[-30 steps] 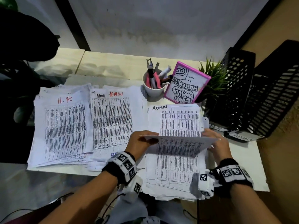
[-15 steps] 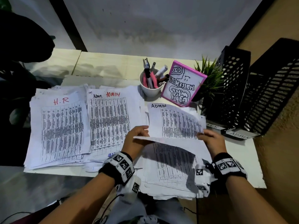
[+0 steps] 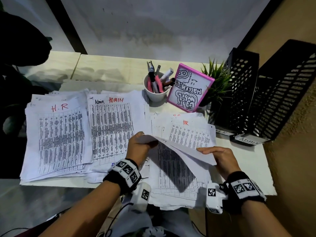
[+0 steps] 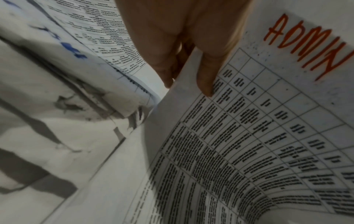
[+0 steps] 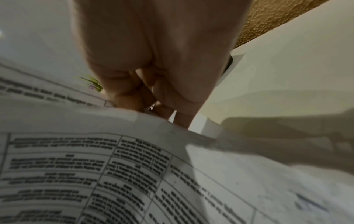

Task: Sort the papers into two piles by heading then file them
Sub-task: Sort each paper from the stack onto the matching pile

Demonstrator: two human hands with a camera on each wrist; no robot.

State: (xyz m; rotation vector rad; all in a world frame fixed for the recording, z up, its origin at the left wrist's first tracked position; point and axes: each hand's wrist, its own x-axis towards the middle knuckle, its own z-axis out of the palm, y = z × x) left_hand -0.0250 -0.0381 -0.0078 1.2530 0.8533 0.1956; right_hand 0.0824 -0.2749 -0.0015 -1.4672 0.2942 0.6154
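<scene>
Head view: we had the lifted sheet (image 3: 186,151) off the unsorted stack (image 3: 179,182).
Left hand (image 3: 139,147): pinched its ADMIN corner, so the heading could be read.
Right hand (image 3: 220,159): gripped the opposite edge, kept it taut.
Destination: ADMIN pile (image 3: 112,127), beside HR pile (image 3: 58,137).
Obstacles: pen cup (image 3: 156,93), pink frame (image 3: 189,88) stood behind; file trays (image 3: 256,100) sat right.
</scene>
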